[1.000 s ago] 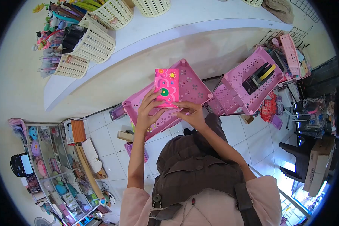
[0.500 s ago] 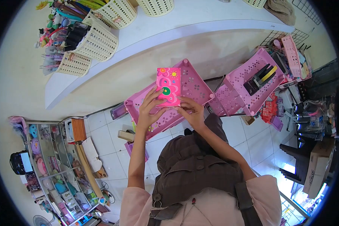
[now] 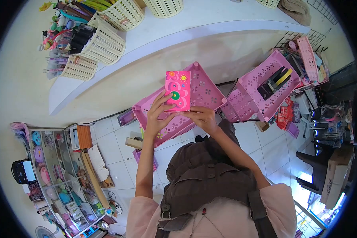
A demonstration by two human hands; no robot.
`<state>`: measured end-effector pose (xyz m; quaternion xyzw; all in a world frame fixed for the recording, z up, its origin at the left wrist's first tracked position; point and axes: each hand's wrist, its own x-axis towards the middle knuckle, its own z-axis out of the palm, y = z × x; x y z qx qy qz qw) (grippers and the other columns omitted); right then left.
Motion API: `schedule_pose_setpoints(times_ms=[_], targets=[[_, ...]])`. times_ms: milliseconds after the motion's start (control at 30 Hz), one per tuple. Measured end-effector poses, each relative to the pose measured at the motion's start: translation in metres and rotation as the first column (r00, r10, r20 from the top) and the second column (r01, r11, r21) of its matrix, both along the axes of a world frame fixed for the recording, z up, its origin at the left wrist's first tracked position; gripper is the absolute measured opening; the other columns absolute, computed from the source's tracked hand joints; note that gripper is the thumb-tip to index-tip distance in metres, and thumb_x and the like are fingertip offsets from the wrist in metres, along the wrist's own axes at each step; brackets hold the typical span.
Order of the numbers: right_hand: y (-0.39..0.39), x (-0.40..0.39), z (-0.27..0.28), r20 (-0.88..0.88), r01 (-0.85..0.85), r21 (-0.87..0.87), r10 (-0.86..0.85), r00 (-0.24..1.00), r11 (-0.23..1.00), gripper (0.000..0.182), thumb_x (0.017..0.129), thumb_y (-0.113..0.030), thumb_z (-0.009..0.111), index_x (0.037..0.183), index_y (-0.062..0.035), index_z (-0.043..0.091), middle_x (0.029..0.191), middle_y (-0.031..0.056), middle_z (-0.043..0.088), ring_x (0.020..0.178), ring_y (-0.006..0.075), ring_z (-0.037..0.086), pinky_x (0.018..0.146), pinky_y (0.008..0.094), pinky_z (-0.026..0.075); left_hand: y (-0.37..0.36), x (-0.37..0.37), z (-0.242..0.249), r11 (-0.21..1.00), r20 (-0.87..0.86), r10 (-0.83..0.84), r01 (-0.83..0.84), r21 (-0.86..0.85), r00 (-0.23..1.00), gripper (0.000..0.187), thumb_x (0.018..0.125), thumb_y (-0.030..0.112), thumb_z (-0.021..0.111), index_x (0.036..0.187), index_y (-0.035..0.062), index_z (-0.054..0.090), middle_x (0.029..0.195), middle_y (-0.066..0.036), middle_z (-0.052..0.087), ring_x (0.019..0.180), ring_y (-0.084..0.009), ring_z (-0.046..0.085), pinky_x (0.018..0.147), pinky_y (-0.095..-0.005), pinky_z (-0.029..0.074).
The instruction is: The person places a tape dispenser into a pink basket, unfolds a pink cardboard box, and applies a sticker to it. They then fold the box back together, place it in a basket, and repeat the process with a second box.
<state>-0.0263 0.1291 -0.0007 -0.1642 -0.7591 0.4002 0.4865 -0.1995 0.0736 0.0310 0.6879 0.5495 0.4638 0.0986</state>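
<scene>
I hold a small pink notebook [image 3: 178,89] upright in front of me; its cover shows flowers, a sun and a green dot. My left hand [image 3: 158,116] grips its lower left side with fingers on the cover. My right hand [image 3: 202,118] holds its bottom right edge. Both hands hover over an empty pink perforated tray [image 3: 204,93] tilted on a rack.
A second pink tray [image 3: 254,81] to the right holds black and yellow items. Cream baskets [image 3: 100,43] with pens sit on the white shelf [image 3: 194,23] above. A glass display cabinet [image 3: 55,174] stands at lower left. Cluttered goods [image 3: 325,119] fill the right.
The notebook has shifted slightly right and sits more upright. My right hand has slid lower along its bottom edge.
</scene>
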Motion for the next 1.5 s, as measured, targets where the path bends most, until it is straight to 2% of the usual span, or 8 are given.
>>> schedule_pose_setpoints(times_ms=[600, 800, 867, 1100, 1200, 1267, 1400, 1500], targets=[[0.004, 0.000, 0.006, 0.067, -0.045, -0.176, 0.058, 0.996, 0.983, 0.021, 0.067, 0.000, 0.061, 0.088, -0.0067, 0.064, 0.080, 0.0092, 0.062, 0.066, 0.0166, 0.060, 0.060, 0.0238, 0.046, -0.001, -0.006, -0.007, 0.997, 0.021, -0.076, 0.076, 0.019, 0.997, 0.032, 0.053, 0.001, 0.066, 0.082, 0.0144, 0.066, 0.109, -0.010, 0.052, 0.113, -0.0318, 0.038, 0.093, -0.0384, 0.031], [0.000, -0.001, -0.002, -0.042, -0.016, -0.420, -0.002, 0.999, 0.907, 0.017, 0.069, 0.000, 0.062, 0.086, -0.0013, 0.063, 0.081, 0.0072, 0.063, 0.068, 0.0102, 0.059, 0.062, 0.0215, 0.047, 0.000, -0.006, -0.006, 0.998, 0.033, -0.062, 0.062, 0.006, 0.998, 0.031, 0.054, -0.002, 0.064, 0.080, 0.0148, 0.066, 0.107, -0.009, 0.053, 0.112, -0.0311, 0.039, 0.093, -0.0379, 0.032], [-0.001, -0.001, -0.004, -0.149, -0.091, -0.582, 0.004, 0.989, 0.808, 0.017, 0.068, 0.001, 0.063, 0.085, -0.0001, 0.063, 0.081, 0.0076, 0.062, 0.070, 0.0093, 0.058, 0.064, 0.0207, 0.047, -0.001, -0.006, -0.007, 0.998, 0.044, -0.058, 0.058, 0.000, 0.997, 0.031, 0.054, -0.002, 0.064, 0.080, 0.0148, 0.066, 0.107, -0.008, 0.053, 0.111, -0.0308, 0.039, 0.092, -0.0378, 0.032], [0.003, 0.003, -0.011, -0.127, -0.102, -0.592, 0.032, 0.991, 0.799, 0.017, 0.067, 0.001, 0.064, 0.084, 0.0004, 0.062, 0.080, 0.0083, 0.062, 0.070, 0.0093, 0.058, 0.065, 0.0208, 0.048, 0.001, -0.005, -0.006, 0.998, 0.053, -0.062, 0.062, 0.010, 0.997, 0.030, 0.055, -0.003, 0.064, 0.079, 0.0142, 0.066, 0.106, -0.007, 0.054, 0.111, -0.0302, 0.040, 0.092, -0.0375, 0.033], [0.004, 0.003, -0.008, -0.088, -0.053, -0.512, 0.009, 0.996, 0.858, 0.018, 0.066, 0.001, 0.065, 0.084, 0.0001, 0.063, 0.080, 0.0081, 0.062, 0.070, 0.0107, 0.058, 0.064, 0.0214, 0.048, 0.000, -0.006, -0.006, 0.998, 0.052, -0.058, 0.058, -0.003, 0.997, 0.028, 0.056, -0.004, 0.064, 0.079, 0.0134, 0.066, 0.106, -0.007, 0.054, 0.111, -0.0301, 0.040, 0.092, -0.0376, 0.033], [0.006, 0.005, -0.003, -0.057, 0.013, -0.346, -0.035, 0.998, 0.938, 0.022, 0.063, 0.003, 0.066, 0.084, 0.0038, 0.061, 0.085, 0.0113, 0.061, 0.073, 0.0147, 0.059, 0.064, 0.0230, 0.049, -0.001, -0.007, -0.006, 0.998, 0.041, -0.055, 0.055, -0.013, 0.998, 0.027, 0.057, -0.004, 0.064, 0.078, 0.0129, 0.066, 0.106, -0.007, 0.054, 0.111, -0.0301, 0.040, 0.092, -0.0377, 0.033], [0.002, 0.007, 0.012, -0.167, -0.035, -0.444, -0.044, 0.985, 0.895, 0.025, 0.061, 0.003, 0.068, 0.084, 0.0016, 0.061, 0.087, 0.0109, 0.060, 0.074, 0.0161, 0.060, 0.063, 0.0239, 0.050, -0.005, -0.012, -0.012, 0.998, 0.139, -0.054, 0.057, -0.013, 0.989, 0.026, 0.058, -0.006, 0.063, 0.079, 0.0097, 0.066, 0.108, -0.010, 0.052, 0.114, -0.0304, 0.037, 0.092, -0.0388, 0.033], [0.002, 0.006, 0.013, -0.093, -0.026, -0.317, -0.003, 0.996, 0.948, 0.027, 0.060, 0.001, 0.069, 0.085, 0.0003, 0.061, 0.086, 0.0112, 0.061, 0.074, 0.0169, 0.060, 0.064, 0.0254, 0.049, -0.006, -0.011, -0.013, 0.998, 0.172, -0.058, 0.062, -0.017, 0.983, 0.026, 0.058, -0.007, 0.063, 0.079, 0.0088, 0.065, 0.108, -0.011, 0.052, 0.114, -0.0303, 0.036, 0.092, -0.0387, 0.034]])
